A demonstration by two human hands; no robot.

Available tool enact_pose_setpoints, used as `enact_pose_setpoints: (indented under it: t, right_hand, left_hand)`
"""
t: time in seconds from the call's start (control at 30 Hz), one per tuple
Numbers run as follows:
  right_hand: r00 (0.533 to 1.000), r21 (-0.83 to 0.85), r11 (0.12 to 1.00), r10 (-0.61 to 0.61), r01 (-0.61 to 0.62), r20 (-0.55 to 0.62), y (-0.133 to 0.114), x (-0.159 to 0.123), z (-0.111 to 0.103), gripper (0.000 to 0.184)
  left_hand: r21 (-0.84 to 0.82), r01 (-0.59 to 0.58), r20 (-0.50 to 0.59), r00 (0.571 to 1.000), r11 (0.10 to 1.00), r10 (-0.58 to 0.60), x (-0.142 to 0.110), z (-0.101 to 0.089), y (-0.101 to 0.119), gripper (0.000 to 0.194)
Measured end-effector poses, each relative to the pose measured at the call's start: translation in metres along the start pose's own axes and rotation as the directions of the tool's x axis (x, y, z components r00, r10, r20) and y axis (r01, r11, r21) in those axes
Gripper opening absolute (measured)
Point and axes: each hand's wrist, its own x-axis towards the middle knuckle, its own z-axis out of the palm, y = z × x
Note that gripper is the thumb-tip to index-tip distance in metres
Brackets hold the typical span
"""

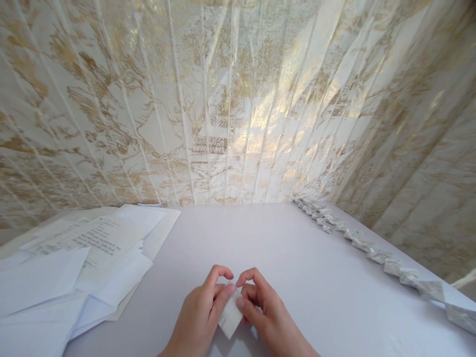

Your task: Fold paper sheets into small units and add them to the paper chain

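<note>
A small folded piece of white paper (230, 317) sits between both hands, low in the middle of the head view, just above the white table (282, 258). My left hand (203, 315) pinches its left edge with thumb and bent fingers. My right hand (266, 310) pinches the right edge the same way. The fingertips of both hands nearly meet over the top of the paper.
A loose pile of white sheets (74, 267), some printed, lies at the left. A row of several small folded paper pieces (375, 253) runs along the table's right edge. A cream and gold curtain (238, 99) hangs behind and to the right.
</note>
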Motion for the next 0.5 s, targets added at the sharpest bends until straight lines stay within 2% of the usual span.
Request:
enact_pose_setpoints:
  t: [0.07,0.13,0.23,0.33,0.4,0.43,0.5]
  right_hand:
    - [0.999,-0.076,0.996,0.039,-0.039,-0.001,0.0,0.001,-0.003,0.009]
    - [0.998,-0.258,0.964,0.059,-0.058,-0.005,0.0,0.001,-0.006,0.011]
    - [1.0,-0.59,0.807,0.008,-0.012,-0.01,-0.001,0.0,-0.009,0.02]
    - [1.0,-0.75,0.66,-0.029,0.028,0.012,-0.002,-0.001,-0.009,0.025]
    - [0.999,-0.792,0.609,-0.037,0.046,0.029,-0.002,0.0,-0.009,0.028]
    - [0.998,-0.802,0.593,-0.053,0.065,0.042,-0.003,0.0,-0.009,0.029]
    - [0.992,-0.807,0.579,-0.104,0.118,0.071,-0.003,0.002,-0.01,0.028]
  left_hand:
    - [0.053,0.009,0.021,1.0,0.999,-0.01,0.002,-0.001,-0.004,0.024]
    - [0.12,0.0,0.009,1.0,0.993,-0.001,0.005,-0.002,-0.01,0.022]
    - [0.293,-0.061,-0.083,0.993,0.954,0.089,0.007,-0.007,-0.02,0.016]
    - [0.492,-0.219,-0.088,0.95,0.843,0.298,0.005,-0.01,-0.029,0.02]
    - [0.618,-0.369,-0.033,0.87,0.694,0.491,0.0,-0.009,-0.035,0.027]
    - [0.681,-0.437,0.002,0.803,0.588,0.595,-0.004,-0.009,-0.039,0.029]
    - [0.789,-0.503,0.063,0.639,0.354,0.767,-0.013,-0.006,-0.048,0.03]
